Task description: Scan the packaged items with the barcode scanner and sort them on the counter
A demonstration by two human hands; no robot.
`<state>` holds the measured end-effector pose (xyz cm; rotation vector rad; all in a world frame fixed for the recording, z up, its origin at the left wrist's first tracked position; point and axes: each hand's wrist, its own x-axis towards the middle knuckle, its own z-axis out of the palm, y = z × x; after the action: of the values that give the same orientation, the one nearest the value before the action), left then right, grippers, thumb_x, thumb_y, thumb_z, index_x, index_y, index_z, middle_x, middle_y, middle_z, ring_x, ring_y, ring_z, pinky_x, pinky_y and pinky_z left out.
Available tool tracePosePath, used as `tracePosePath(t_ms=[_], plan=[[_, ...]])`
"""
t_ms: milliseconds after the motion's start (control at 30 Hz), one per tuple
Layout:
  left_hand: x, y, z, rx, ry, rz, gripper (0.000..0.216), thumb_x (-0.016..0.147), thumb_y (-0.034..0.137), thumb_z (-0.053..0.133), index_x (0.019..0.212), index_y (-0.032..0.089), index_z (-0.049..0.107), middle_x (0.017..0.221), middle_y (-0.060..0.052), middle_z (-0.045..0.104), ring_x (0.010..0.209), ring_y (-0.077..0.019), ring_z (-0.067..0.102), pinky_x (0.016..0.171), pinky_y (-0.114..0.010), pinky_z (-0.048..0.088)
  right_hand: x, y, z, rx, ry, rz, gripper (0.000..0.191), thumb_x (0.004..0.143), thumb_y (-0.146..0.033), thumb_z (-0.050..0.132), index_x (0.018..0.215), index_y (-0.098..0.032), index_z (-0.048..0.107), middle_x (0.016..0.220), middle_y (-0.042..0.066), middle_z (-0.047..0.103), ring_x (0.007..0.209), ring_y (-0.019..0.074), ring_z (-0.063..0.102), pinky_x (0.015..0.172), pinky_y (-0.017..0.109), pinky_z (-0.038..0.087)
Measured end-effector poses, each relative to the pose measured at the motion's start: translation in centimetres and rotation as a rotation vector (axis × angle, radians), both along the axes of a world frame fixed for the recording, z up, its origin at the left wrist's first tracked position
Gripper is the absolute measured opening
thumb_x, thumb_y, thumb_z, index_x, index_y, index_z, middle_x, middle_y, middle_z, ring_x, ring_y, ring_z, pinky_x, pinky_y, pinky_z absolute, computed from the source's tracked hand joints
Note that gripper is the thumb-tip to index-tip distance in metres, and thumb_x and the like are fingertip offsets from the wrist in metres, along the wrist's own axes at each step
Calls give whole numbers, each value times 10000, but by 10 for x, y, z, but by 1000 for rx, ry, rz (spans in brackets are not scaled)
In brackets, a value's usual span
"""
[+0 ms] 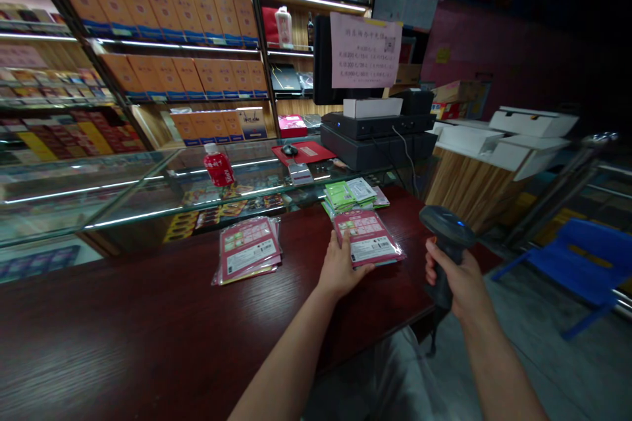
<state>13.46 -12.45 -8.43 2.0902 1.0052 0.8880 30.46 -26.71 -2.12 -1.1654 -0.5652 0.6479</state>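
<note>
My right hand [457, 276] is wrapped round the handle of a black barcode scanner [447, 227], held up past the table's right edge with a small blue light on top. On the table, my left hand [340, 266] grips the near left corner of a pink packet in clear plastic wrap [368, 233], thumb along its near edge and fingers at its left side. That packet lies on others. Just behind it are several green packets [340, 194]. Further left sits another stack of pink wrapped packets [249, 247].
The dark red wooden table [148, 335] meets a glass display counter [148, 191] bearing a red bottle [218, 166], a mouse [289, 150] and a red mat [316, 152]. Behind are a monitor [322, 66] and shelves of orange boxes [172, 10]. A blue chair [587, 256] stands right.
</note>
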Motion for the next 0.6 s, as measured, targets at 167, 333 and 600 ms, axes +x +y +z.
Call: tracePosePath(t_ms=[167,333,600], plan=[[0,-1,3,14,-12,0,1112,525,581,765,1430,140,292,1493,-260,225,1397,-413,187,1095,-533,216,-3,1,3,-2,3,24,354,647,-412,803,814,-189,585,535,-62,506,386,62,434,347,180,354],[-9,10,21,133,98,107,772,747,511,614,1379,138,375,1398,-229,384,1338,-354,326,1076,-484,260,-5,0,4,-12,-28,42,360,645,-409,805,831,-183,596,546,-53,518,387,68,440,345,187,353],[-75,50,59,176,542,482,391,823,357,546,1142,131,567,1133,-202,554,1136,-326,490,975,-433,341,-15,0,8,-37,-24,60,372,615,-407,822,802,-176,599,539,-46,516,385,73,435,334,188,349]])
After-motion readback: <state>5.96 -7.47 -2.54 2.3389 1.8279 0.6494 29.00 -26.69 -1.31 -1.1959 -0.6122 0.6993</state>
